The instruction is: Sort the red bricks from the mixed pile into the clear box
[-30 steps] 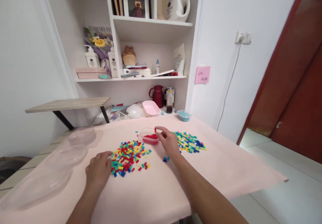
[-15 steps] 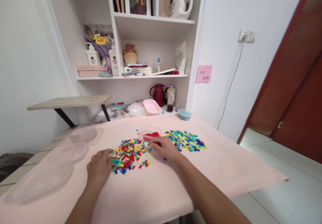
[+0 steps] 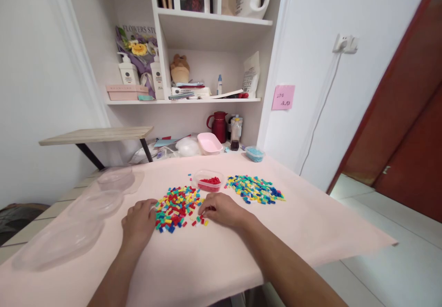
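A heap of small coloured toy bricks (image 3: pixel 176 205) in red, yellow, green and blue lies between my hands. My left hand (image 3: pixel 140 219) rests at the heap's left edge, fingers loosely spread on the cloth, with no brick seen in its grasp. At the heap's right side my right hand (image 3: pixel 221 209) bends down, its fingertips pinched together over a few loose bricks (image 3: pixel 199 220). Whether a brick is between those fingertips cannot be made out. Just behind the right hand stands a clear plastic tub (image 3: pixel 209 181) holding red bricks.
A second brick heap (image 3: pixel 255 189), mostly blue, green and yellow, spreads to the right. Clear containers (image 3: pixel 58 242) line the left side. A tub of light-blue pieces (image 3: pixel 254 154), a pink basin (image 3: pixel 210 144), a dark red jug (image 3: pixel 218 127) and a bottle (image 3: pixel 235 134) stand at the back.
My right hand has come nearer, away from the red-brick tub, down to the loose bricks at the heap's front right. My left hand has stayed by the heap. The view has tilted slightly down.
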`<state>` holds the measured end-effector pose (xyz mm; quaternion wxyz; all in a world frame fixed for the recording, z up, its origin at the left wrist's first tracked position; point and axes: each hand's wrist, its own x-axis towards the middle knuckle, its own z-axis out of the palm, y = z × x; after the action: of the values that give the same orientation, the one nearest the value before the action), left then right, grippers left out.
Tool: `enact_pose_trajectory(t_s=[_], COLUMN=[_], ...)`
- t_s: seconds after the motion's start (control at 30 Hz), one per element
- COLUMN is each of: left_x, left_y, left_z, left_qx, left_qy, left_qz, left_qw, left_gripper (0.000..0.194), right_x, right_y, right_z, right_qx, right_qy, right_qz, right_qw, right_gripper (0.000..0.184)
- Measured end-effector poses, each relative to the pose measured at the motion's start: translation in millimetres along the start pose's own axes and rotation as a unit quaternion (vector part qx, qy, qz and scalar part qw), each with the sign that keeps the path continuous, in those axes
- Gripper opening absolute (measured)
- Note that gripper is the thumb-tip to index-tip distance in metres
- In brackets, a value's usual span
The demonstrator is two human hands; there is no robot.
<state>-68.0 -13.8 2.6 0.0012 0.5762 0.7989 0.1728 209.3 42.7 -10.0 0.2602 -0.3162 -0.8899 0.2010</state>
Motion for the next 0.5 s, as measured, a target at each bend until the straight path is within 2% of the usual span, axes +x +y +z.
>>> enact_pose_trajectory(t_s=[0.17,0.3,0.4,0.5], left_x=[1.1,1.9,2.0,1.5], left_y=[0.6,0.2,-1.0,-1.8], left_z=[-0.2,0.4,1.5,2.3], left_qx=[0.004,0.005,0.003,-0.002], left_qy=[0.000,0.004,0.010,0.015], left_qz=[0.001,0.004,0.006,0.006], left_qw=[1.000,1.000,1.000,1.000], left_gripper=[0.043,0.042,0.041,0.040], right_x=[0.8,0.0,2.4,9.4], right_y=[-5.9,-8.6,-6.7,-0.2], right_z=[-3.0,-5.9,-7.9,-10.0], right_qx=[-0.004,0.059,0.109,0.147], right_qy=[0.003,0.021,0.083,0.205], right_qz=[0.033,0.057,0.068,0.088], right_qw=[0.999,0.996,0.988,0.964], right_gripper=[0.017,0.014,0.011,0.013])
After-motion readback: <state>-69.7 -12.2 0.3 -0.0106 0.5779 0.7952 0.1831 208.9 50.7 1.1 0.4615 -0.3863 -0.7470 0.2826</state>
